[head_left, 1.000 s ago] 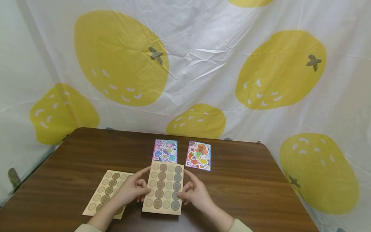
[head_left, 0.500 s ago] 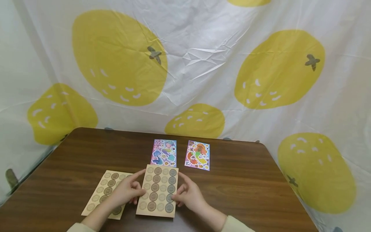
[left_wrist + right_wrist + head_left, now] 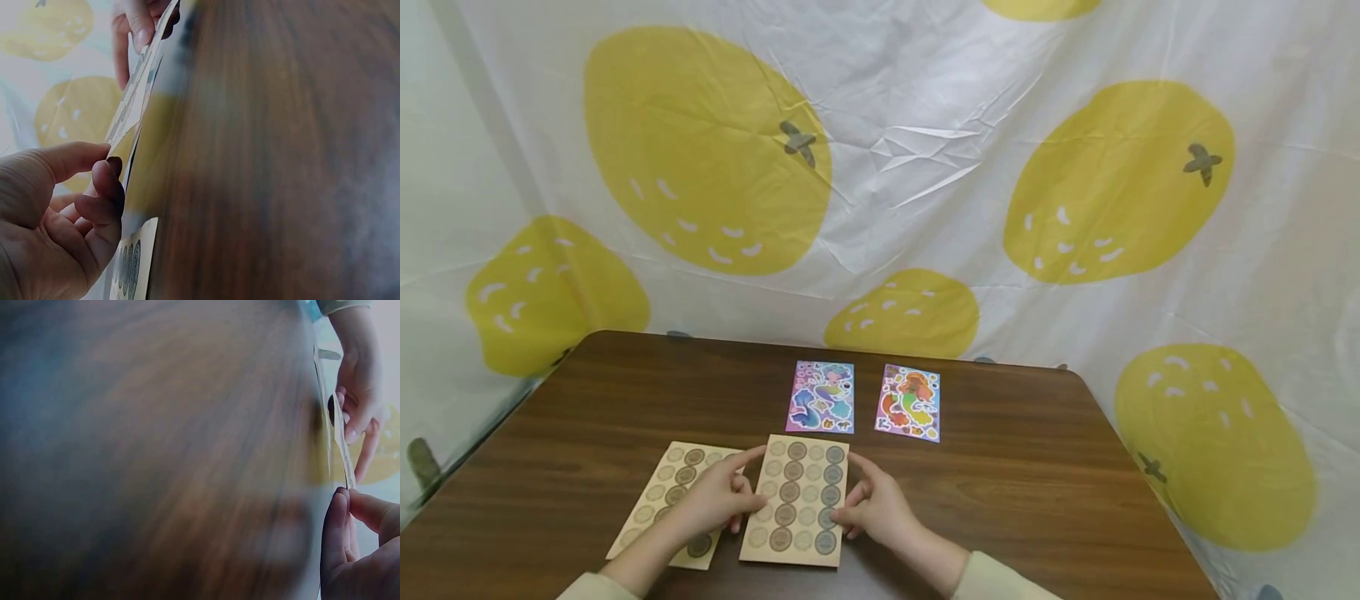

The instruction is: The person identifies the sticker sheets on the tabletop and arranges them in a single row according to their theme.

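Observation:
A tan sheet of round stickers [image 3: 799,500] with grey and brown columns is held by both hands, close over the table. My left hand [image 3: 721,497] pinches its left edge, the thumb on the printed face and the index finger reaching up along the side. On the opposite edge, my right hand [image 3: 878,506] pinches it the same way. In the left wrist view, the held sheet [image 3: 139,94] shows nearly edge-on between the hands, above the tabletop. A second tan sticker sheet [image 3: 655,493] lies on the table to the left, partly hidden under my left hand and forearm.
Two colourful mermaid sticker sheets lie farther back: a blue-purple one [image 3: 822,398] and an orange-green one [image 3: 910,404] to its right. They rest on a dark wooden table [image 3: 1022,467]. Behind its far edge hangs a white cloth [image 3: 917,100] with yellow fruit prints.
Both hands have carried the tan sticker sheet left and slightly toward the person. The blue-purple mermaid sheet, partly covered before, now shows whole. The other sheets have stayed put.

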### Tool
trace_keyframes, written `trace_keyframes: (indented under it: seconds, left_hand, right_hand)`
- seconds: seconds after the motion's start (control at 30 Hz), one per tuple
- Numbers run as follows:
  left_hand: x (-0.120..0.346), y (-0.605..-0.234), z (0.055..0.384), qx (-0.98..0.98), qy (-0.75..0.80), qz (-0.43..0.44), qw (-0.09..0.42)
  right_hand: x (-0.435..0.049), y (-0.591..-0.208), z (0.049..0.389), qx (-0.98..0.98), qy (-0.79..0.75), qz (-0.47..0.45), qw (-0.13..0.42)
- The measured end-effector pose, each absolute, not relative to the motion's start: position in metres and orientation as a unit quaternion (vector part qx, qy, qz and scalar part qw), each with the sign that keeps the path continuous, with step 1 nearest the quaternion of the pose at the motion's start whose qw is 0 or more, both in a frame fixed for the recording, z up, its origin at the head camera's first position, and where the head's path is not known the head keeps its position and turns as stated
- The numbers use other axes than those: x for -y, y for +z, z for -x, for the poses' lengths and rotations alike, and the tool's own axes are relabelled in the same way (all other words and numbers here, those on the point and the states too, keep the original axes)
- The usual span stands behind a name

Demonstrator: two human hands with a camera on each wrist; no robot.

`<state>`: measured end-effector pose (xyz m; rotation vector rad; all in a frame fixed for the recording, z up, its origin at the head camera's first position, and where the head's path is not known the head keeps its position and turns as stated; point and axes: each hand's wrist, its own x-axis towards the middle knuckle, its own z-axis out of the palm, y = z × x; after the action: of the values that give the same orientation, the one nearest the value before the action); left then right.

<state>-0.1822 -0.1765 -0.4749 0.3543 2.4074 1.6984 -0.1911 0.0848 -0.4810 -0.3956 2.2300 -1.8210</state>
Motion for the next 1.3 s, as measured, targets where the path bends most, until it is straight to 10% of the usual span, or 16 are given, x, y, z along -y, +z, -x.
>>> trace_keyframes:
  seconds: [1.3]
  left_hand:
    - [0.184,-0.48,0.183,-0.82,0.553,-0.088,0.12]
  right_hand:
    - [-0.073,-0.481,0.192,-0.798,-0.573,0.114,0.145]
